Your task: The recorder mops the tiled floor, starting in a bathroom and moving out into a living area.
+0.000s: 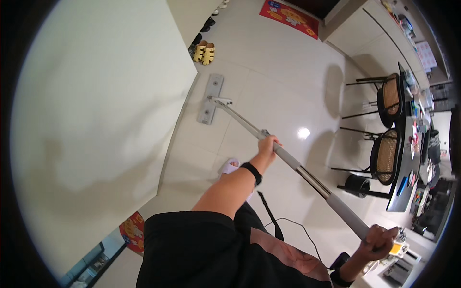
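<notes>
A flat mop's grey pole (288,156) runs diagonally across the view. Its flat rectangular head (210,99) lies on the tiled floor near the foot of the pale wall on the left. My left hand (268,145) is wrapped around the middle of the pole, just above a small catch; a black band circles that wrist. At the lower right, my right hand (378,242) grips the upper end of the handle. The mop head's underside is hidden. A foot in a light purple slipper (229,166) shows beside my left forearm.
Yellow sandals (204,53) and other shoes line the cabinet base beyond the mop head. A red mat (290,18) lies farther back. Cane-backed chairs (386,156) stand at a cluttered black table (399,203) on the right, with a black bin (357,185) beneath. A cord (304,228) hangs near my body.
</notes>
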`<state>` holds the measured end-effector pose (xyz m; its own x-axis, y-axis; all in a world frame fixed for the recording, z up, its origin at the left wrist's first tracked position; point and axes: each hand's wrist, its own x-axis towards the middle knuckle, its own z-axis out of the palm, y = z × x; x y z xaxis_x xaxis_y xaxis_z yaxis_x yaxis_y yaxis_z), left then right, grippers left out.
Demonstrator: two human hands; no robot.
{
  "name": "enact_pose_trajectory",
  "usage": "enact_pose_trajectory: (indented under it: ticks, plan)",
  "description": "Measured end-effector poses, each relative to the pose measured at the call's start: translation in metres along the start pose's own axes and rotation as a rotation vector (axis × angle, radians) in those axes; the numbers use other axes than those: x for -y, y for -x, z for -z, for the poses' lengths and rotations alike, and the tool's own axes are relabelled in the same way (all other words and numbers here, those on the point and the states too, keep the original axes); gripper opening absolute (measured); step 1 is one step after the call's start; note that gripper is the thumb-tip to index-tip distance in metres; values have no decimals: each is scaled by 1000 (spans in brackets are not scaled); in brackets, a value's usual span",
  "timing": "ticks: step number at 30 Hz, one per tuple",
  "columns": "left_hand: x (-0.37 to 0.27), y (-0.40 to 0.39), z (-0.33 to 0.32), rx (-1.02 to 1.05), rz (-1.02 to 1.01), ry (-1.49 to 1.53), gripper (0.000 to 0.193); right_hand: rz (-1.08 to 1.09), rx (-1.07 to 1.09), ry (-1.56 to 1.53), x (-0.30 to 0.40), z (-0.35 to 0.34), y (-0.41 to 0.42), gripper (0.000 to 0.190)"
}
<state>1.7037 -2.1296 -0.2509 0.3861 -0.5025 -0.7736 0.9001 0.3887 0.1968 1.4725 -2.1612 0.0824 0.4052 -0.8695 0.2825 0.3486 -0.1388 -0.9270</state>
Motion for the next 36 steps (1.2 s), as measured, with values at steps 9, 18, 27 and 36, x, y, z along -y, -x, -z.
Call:
enact_pose_trajectory:
  ticks: [9,18,27,36]
  plan:
    - [26,-10,-5,-31,80,-377,7,-97,-296,256,8,2,30,12]
    - [153,91,-26,-79,580,-506,15,-146,-279,185,138,105,75,11]
    - [37,-49,5,-48,149,-496,9,-327,-376,225,-28,42,86,17]
    - [4,-118,-31,-7,95,-608,9,-516,170,302,-71,25,45,20]
